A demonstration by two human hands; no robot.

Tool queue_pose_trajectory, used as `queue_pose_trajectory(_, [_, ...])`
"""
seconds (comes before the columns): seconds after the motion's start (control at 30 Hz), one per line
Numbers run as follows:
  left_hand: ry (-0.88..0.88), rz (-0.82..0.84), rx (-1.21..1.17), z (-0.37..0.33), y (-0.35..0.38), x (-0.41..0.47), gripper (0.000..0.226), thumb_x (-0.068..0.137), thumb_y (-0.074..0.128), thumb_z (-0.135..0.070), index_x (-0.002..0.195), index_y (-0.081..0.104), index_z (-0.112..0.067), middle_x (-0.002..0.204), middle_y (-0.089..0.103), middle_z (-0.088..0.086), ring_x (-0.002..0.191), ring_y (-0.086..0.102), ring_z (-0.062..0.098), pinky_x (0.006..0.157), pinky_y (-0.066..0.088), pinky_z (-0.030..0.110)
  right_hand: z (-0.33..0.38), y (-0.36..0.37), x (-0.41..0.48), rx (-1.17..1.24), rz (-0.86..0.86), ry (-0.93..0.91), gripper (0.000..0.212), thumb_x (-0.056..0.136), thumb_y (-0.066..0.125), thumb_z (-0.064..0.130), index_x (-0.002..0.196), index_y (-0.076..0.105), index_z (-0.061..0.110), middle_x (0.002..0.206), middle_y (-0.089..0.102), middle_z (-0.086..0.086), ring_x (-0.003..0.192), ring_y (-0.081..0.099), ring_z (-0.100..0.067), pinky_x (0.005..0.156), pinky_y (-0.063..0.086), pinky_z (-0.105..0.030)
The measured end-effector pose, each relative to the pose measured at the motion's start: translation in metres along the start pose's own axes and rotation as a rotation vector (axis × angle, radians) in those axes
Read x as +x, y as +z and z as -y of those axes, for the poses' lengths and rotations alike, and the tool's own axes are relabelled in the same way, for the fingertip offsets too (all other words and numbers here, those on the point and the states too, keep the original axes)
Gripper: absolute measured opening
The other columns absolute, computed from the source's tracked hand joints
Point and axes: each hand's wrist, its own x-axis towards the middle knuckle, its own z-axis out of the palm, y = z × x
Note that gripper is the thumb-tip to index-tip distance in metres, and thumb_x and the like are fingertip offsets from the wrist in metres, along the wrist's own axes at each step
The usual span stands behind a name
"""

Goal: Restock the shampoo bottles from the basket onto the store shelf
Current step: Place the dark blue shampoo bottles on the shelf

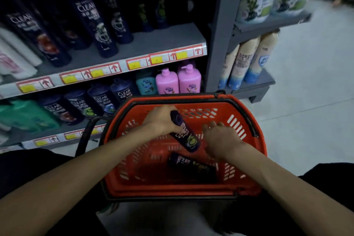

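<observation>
My left hand (161, 119) is clamped around the upper end of a dark shampoo bottle (184, 132) over the red basket (247, 161); my right hand (222, 138) hovers apart, fingers loose. Another bottle (193, 165) lies inside. They look stiff, slick plastic, moderately heavy; mid-body seems the safest hold.

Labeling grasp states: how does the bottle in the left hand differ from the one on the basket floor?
Held bottle: gripped by the left hand, lifted above the basket floor, tilted with cap end toward the shelf. Loose bottle: untouched, lying flat on its side across the basket bottom. The right hand hovers open near both, holding neither. Shared: both dark CLEAR shampoo bottles, seemingly the same size.
</observation>
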Motion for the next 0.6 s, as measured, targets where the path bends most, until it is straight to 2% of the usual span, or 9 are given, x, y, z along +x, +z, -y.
queue_pose_trajectory(0.07, [-0.007, -0.092, -0.137, 0.001, -0.028, -0.014, 0.044, 0.057, 0.096, -0.045, 0.089, 0.070, -0.029, 0.085, 0.072, -0.015, 0.083, 0.068, 0.007, 0.074, 0.055, 0.030, 0.004, -0.013, -0.002, 0.067, -0.067, 0.020, 0.080, 0.093, 0.066, 0.031, 0.156, 0.021, 0.008, 0.152, 0.038, -0.017, 0.139, 0.042, -0.036, 0.107, 0.045, -0.046])
queue_pose_trajectory(0.13, [0.002, -0.163, -0.272, 0.001, -0.050, -0.024, 0.041, 0.056, 0.098, -0.044, 0.085, 0.072, -0.032, 0.083, 0.074, -0.018, 0.080, 0.068, -0.001, 0.077, 0.055, 0.030, 0.010, -0.023, -0.003, 0.157, -0.140, -0.002, 0.087, 0.093, 0.066, 0.035, 0.158, 0.015, 0.008, 0.154, 0.035, -0.016, 0.141, 0.040, -0.036, 0.108, 0.044, -0.046])
queue_pose_trajectory(0.23, [0.018, -0.222, -0.449, -0.001, -0.071, -0.035, 0.049, 0.054, 0.100, -0.042, 0.095, 0.076, -0.029, 0.090, 0.077, -0.017, 0.087, 0.072, 0.001, 0.089, 0.059, 0.038, 0.019, -0.031, -0.003, 0.287, -0.227, -0.074, 0.081, 0.087, 0.069, 0.040, 0.152, 0.028, 0.015, 0.145, 0.041, -0.011, 0.136, 0.044, -0.033, 0.101, 0.047, -0.043])
queue_pose_trajectory(0.3, [0.014, -0.264, -0.576, -0.006, -0.078, -0.040, 0.050, 0.054, 0.100, -0.040, 0.096, 0.077, -0.028, 0.091, 0.078, -0.015, 0.089, 0.074, 0.005, 0.090, 0.059, 0.040, 0.026, -0.032, 0.000, 0.320, -0.294, -0.098, 0.075, 0.083, 0.073, 0.044, 0.144, 0.037, 0.019, 0.136, 0.045, -0.006, 0.129, 0.048, -0.031, 0.096, 0.048, -0.041])
queue_pose_trajectory(0.43, [-0.028, -0.356, -0.753, -0.017, -0.085, -0.044, 0.042, 0.059, 0.099, -0.031, 0.093, 0.076, -0.025, 0.087, 0.078, -0.015, 0.080, 0.073, 0.001, 0.075, 0.057, 0.022, 0.040, -0.037, 0.014, 0.511, -0.508, -0.036, 0.080, 0.069, 0.079, 0.060, 0.132, 0.048, 0.023, 0.128, 0.038, -0.002, 0.122, 0.046, -0.025, 0.095, 0.052, -0.043])
queue_pose_trajectory(0.5, [-0.080, -0.381, -0.844, -0.020, -0.089, -0.041, 0.042, 0.061, 0.098, -0.030, 0.096, 0.075, -0.023, 0.086, 0.079, -0.011, 0.079, 0.074, 0.004, 0.069, 0.058, 0.022, 0.046, -0.041, 0.022, 0.586, -0.585, -0.005, 0.081, 0.065, 0.078, 0.064, 0.130, 0.050, 0.026, 0.125, 0.041, 0.001, 0.117, 0.051, -0.022, 0.087, 0.056, -0.044])
queue_pose_trajectory(0.6, [-0.161, -0.410, -0.920, -0.022, -0.091, -0.036, 0.038, 0.066, 0.095, -0.030, 0.097, 0.074, -0.023, 0.079, 0.078, -0.009, 0.068, 0.074, 0.003, 0.049, 0.048, 0.016, 0.050, -0.047, 0.029, 0.660, -0.649, -0.011, 0.079, 0.064, 0.082, 0.052, 0.130, 0.048, 0.025, 0.118, 0.050, 0.005, 0.107, 0.057, -0.018, 0.080, 0.057, -0.039])
